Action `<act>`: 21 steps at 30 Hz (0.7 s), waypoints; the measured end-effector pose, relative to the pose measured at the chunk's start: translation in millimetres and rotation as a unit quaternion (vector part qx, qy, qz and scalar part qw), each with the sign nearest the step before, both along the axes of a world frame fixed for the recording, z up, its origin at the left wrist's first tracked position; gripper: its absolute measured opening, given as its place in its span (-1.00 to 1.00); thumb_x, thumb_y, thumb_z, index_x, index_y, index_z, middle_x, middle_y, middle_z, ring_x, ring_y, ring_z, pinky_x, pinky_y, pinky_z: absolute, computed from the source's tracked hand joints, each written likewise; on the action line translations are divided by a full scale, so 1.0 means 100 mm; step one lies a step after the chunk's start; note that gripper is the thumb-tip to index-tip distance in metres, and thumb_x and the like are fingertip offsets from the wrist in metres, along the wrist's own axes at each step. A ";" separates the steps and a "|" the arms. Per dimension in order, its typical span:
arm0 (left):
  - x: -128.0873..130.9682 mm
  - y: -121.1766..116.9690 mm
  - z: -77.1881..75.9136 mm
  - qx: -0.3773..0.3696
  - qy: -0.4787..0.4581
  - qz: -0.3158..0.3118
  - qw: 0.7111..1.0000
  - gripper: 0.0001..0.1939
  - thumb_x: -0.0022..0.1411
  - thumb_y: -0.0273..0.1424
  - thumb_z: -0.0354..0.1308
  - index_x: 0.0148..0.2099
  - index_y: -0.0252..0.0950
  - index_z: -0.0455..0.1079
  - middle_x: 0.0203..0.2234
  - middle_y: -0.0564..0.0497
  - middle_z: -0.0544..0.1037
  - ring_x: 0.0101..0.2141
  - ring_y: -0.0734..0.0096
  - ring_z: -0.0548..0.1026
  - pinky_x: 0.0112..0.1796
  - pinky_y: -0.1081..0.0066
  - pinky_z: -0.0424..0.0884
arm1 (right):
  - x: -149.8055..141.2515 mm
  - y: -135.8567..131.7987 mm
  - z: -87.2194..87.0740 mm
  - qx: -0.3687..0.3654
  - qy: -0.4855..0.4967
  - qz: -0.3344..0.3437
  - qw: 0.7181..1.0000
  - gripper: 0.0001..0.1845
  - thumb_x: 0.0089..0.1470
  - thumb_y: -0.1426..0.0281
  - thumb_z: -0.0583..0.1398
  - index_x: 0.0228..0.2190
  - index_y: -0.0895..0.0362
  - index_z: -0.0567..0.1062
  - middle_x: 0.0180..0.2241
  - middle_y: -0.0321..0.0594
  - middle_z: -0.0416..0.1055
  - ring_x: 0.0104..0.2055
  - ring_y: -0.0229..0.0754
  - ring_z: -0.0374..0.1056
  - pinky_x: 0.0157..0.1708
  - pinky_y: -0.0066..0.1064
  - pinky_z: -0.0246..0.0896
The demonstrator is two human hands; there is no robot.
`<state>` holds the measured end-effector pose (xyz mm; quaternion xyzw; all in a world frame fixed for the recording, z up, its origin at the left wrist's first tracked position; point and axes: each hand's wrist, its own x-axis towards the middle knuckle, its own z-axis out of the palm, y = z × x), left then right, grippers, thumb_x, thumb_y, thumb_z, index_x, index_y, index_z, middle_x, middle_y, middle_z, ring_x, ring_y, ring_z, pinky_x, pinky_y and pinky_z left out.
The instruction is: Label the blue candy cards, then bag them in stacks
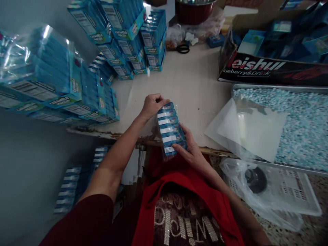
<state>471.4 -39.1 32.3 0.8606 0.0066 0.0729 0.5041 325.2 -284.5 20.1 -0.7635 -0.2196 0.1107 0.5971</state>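
Film-sleeved pack in both hands, near edge of table.
Pack: row of blue boxes in clear film, film slack at the near end, so closing looks unfinished; can't tell if the far end is sealed. Left hand pinches the pack's far end, fingers nearly closed. Right hand part open, grasping the near end, thumb on top, fingers along the side. Left of pack: stacks, clear film over them, look done. Beyond pack: scissors. Right of pack: tray, with carton behind and to the right.
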 end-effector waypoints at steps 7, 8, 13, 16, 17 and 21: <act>0.21 0.19 -0.12 -0.119 0.161 0.049 0.979 -0.17 0.05 0.51 0.19 -0.59 -0.18 0.18 -0.71 0.12 0.18 -0.65 0.53 0.13 -0.53 0.39 0.05 | 0.22 -0.32 0.10 0.005 0.043 0.044 0.998 0.10 0.20 -0.14 0.39 0.55 -0.20 0.03 0.50 -0.03 0.24 0.54 0.26 0.17 0.51 0.29 0.09; 0.24 0.20 -0.12 -0.129 0.176 0.052 0.975 -0.15 0.07 0.55 0.09 -0.57 -0.18 0.21 -0.70 0.10 0.20 -0.65 0.52 0.13 -0.54 0.39 0.04 | 0.30 -0.35 0.08 0.006 0.045 0.024 0.999 0.06 0.21 -0.17 0.37 0.53 -0.21 0.10 0.46 -0.03 0.30 0.52 0.27 0.20 0.48 0.31 0.13; 0.16 0.27 0.01 -0.102 0.071 0.088 0.988 -0.10 0.14 0.56 -0.01 -0.32 -0.23 0.48 -0.49 0.00 0.46 -0.55 0.47 0.29 -0.49 0.40 0.16 | 0.74 -0.16 -0.22 0.031 0.082 -0.075 0.993 -0.29 0.31 -0.25 0.19 0.27 -0.14 0.49 0.35 -0.08 0.44 0.41 0.18 0.36 0.39 0.21 0.31; 0.11 0.20 0.13 -0.019 0.045 0.027 0.998 -0.26 0.10 0.39 0.27 -0.29 -0.25 0.59 -0.42 -0.03 0.58 -0.37 0.34 0.48 -0.35 0.38 0.32 | 1.00 0.10 -0.37 0.040 0.076 -0.072 0.994 -0.33 0.34 -0.22 0.14 0.22 -0.08 0.51 0.31 -0.06 0.49 0.34 0.14 0.42 0.36 0.16 0.35; 0.12 0.15 0.17 0.020 0.065 -0.001 0.998 -0.34 0.06 0.30 0.36 -0.32 -0.25 0.62 -0.44 -0.02 0.59 -0.35 0.30 0.49 -0.33 0.36 0.32 | 1.08 0.18 -0.39 0.041 0.054 -0.079 0.995 -0.35 0.35 -0.18 0.15 0.22 -0.06 0.50 0.31 -0.04 0.48 0.33 0.13 0.43 0.35 0.14 0.36; 0.28 -0.16 0.34 0.191 0.137 -0.070 0.969 -0.70 0.03 -0.11 0.48 -0.47 -0.23 0.62 -0.60 -0.01 0.52 -0.44 0.25 0.47 -0.37 0.31 0.24 | 1.34 0.32 -0.40 0.019 -0.031 -0.164 0.986 -0.42 0.27 -0.01 0.25 0.19 0.00 0.47 0.27 0.04 0.49 0.26 0.11 0.45 0.22 0.07 0.45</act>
